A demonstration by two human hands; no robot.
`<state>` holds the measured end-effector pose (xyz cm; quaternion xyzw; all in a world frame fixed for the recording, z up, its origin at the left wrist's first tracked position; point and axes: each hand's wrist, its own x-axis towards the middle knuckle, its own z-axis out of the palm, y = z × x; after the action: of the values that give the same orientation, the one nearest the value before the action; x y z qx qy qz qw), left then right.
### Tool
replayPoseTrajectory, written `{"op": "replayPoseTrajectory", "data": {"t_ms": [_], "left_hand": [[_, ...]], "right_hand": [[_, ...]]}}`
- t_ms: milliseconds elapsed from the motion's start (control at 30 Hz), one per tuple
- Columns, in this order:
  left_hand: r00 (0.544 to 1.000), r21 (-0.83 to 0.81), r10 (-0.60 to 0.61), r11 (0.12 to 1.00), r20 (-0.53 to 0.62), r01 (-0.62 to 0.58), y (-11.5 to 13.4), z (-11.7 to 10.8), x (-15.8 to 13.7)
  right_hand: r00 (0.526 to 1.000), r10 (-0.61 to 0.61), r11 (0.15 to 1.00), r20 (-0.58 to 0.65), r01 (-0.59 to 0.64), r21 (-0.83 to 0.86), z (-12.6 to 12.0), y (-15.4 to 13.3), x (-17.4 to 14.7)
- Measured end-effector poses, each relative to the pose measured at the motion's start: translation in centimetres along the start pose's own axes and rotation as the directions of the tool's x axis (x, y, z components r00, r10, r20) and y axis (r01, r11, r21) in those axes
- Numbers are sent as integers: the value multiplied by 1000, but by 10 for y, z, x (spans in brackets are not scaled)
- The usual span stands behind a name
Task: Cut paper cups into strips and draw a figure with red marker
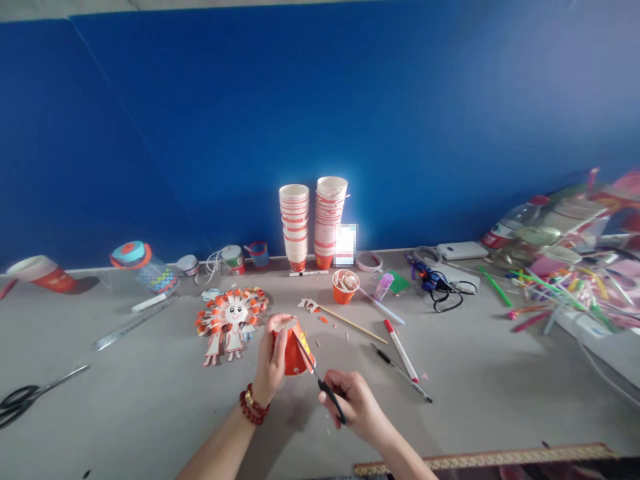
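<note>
My left hand (273, 357) is closed around a red paper cup (295, 353), holding it upside down with its wide rim toward me. In my right hand (353, 403) is a pair of scissors (325, 390) with black handles, fingers wrapped round them. The blades lie against the right side of the cup; whether they cut into it I cannot tell. Left of the cup lie paper dolls (234, 320) with white faces and orange-red curled fringes. Beyond it stands a small orange cup (345, 292) filled with paper scraps.
Two tall stacks of paper cups (295, 230) stand by the blue wall (320, 100). A wooden stick (355, 325), a red marker (401, 351) and a black pen (400, 372) lie to the right. More scissors (30, 400) are at far left. Colourful craft sticks (575, 293) crowd the right.
</note>
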<state>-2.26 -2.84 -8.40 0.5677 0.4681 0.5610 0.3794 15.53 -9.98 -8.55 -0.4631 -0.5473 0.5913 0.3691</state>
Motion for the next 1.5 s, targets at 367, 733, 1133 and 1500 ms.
{"op": "replayPoseTrajectory", "data": {"t_ms": [367, 733, 1133, 1500], "left_hand": [[992, 182, 100, 977, 72, -112, -2, -5, 2], [981, 202, 141, 965, 137, -167, -5, -11, 6], [960, -152, 91, 987, 264, -51, 5, -9, 8], [813, 127, 278, 912, 512, -391, 5, -41, 26]], "right_hand": [[999, 53, 994, 10, -54, 96, -1, -1, -1], [986, 156, 980, 60, -162, 114, -13, -14, -10], [992, 112, 981, 63, -121, 151, -9, -9, -7], [983, 136, 983, 125, -149, 109, -25, -17, -13]]}}
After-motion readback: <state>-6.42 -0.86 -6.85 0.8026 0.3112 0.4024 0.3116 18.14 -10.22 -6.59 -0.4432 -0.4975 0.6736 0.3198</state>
